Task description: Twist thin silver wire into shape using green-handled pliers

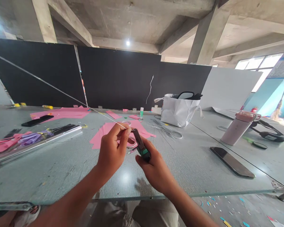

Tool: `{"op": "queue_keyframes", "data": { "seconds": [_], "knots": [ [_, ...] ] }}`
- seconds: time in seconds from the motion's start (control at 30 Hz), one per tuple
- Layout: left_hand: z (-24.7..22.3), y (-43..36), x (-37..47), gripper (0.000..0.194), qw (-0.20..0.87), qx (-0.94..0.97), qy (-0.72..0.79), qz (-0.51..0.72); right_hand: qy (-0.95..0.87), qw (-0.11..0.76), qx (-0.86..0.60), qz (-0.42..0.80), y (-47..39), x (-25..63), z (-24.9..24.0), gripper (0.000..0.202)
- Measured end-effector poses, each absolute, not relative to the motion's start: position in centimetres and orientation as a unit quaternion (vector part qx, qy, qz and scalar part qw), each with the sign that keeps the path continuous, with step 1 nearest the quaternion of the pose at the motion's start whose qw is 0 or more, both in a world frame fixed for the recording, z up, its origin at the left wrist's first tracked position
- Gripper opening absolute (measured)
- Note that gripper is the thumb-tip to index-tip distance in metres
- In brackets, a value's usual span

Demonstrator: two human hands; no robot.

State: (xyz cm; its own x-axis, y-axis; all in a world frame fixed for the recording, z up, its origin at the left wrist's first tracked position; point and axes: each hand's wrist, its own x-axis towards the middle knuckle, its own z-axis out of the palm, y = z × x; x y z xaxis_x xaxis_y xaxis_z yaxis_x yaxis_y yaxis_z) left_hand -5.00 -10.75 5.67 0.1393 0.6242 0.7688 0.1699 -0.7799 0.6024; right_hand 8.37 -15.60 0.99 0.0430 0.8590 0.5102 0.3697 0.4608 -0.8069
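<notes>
A long, thin white wire (54,86) runs from the upper left edge down to my left hand (113,142), whose thumb and fingers pinch it near its end. My right hand (156,167) is closed around a black-and-green hand tool (141,146), too foreshortened to name its kind. The tool's narrow tip touches or nearly touches the wire just right of my left fingertips. Below and behind both hands lie pink paper sheets (98,137) and a roll of white tape or ribbon (132,142), partly hidden by the tool.
Behind the pink sheets stands a glue stick (141,113). Cut wires (168,130) lie to its right, before a white bag (177,110). A phone (232,161) and pink bottle (238,129) are at right. Foil rolls (40,143) lie left. A black partition (118,78) backs the table.
</notes>
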Motion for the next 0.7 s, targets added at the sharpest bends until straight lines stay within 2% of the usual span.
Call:
{"op": "queue_keyframes", "data": {
  "seconds": [0.23, 0.37, 0.5, 0.7],
  "knots": [
    [5.8, -11.2, -4.6, 0.016, 0.191, 0.73, 0.286, 0.591, -0.639, 0.56, -0.465, 0.25, -15.5, 8.1, 0.9, 0.064],
    [6.0, -11.3, -4.6, 0.017, 0.215, 0.725, 0.293, 0.585, -0.637, 0.558, -0.43, 0.314, -15.6, 8.2, 1.2, 0.061],
    [5.8, -11.1, -4.6, 0.015, 0.193, 0.736, 0.313, 0.568, -0.626, 0.541, -0.42, 0.373, -15.8, 8.4, 1.2, 0.051],
    [5.3, -10.6, -4.6, 0.017, 0.214, 0.738, 0.334, 0.546, -0.624, 0.561, -0.442, 0.318, -15.0, 8.3, 0.0, 0.037]
  ]
}}
